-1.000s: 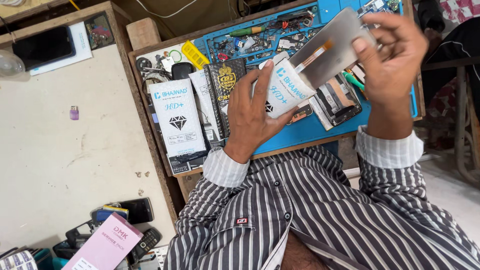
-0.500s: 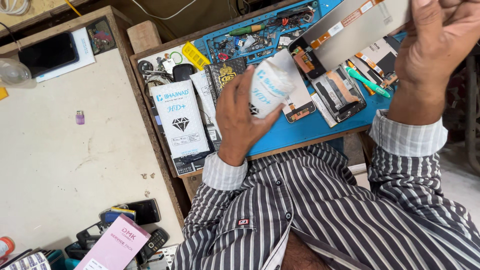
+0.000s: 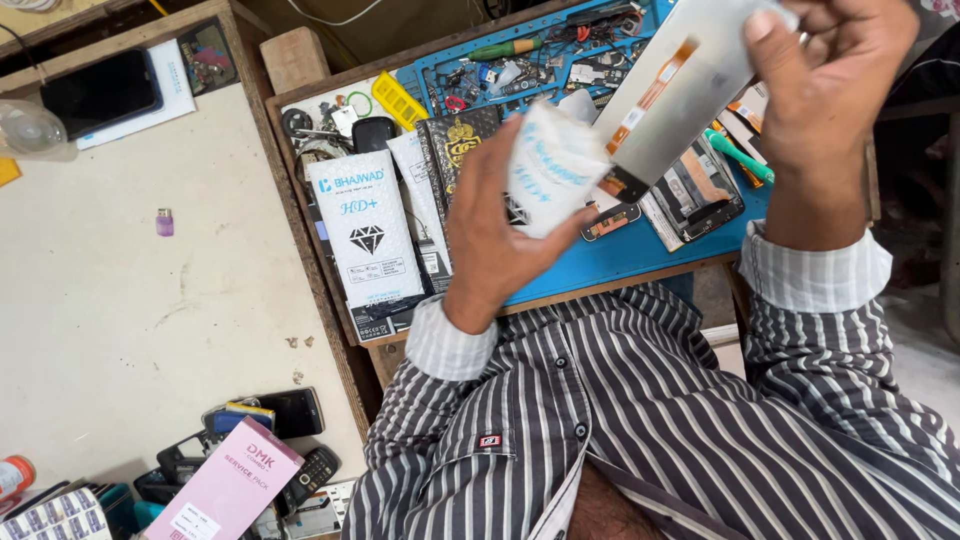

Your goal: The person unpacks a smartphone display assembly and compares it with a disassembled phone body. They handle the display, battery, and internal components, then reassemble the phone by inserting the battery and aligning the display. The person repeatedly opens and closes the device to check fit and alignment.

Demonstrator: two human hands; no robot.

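My left hand (image 3: 490, 245) grips a white plastic pouch (image 3: 555, 170) with blue print, held up over the blue work mat (image 3: 640, 255). My right hand (image 3: 825, 85) holds a flat grey phone screen panel (image 3: 675, 95) with an orange flex strip, tilted, by its upper end. The panel's lower corner touches or overlaps the pouch. Both hands hover above the mat, in front of my striped shirt (image 3: 650, 420).
White screen boxes (image 3: 365, 235) lie on the wooden bench beside a black patterned one (image 3: 460, 140). Opened phones (image 3: 700, 195), a green tool (image 3: 740, 155) and small parts cover the mat. On the pale table to the left are old phones (image 3: 285, 415), a pink box (image 3: 230, 490) and a tablet (image 3: 100, 90).
Both hands have risen and drawn closer to the camera. The right hand lifted the panel up and to the right; the pouch now meets the panel's lower corner.
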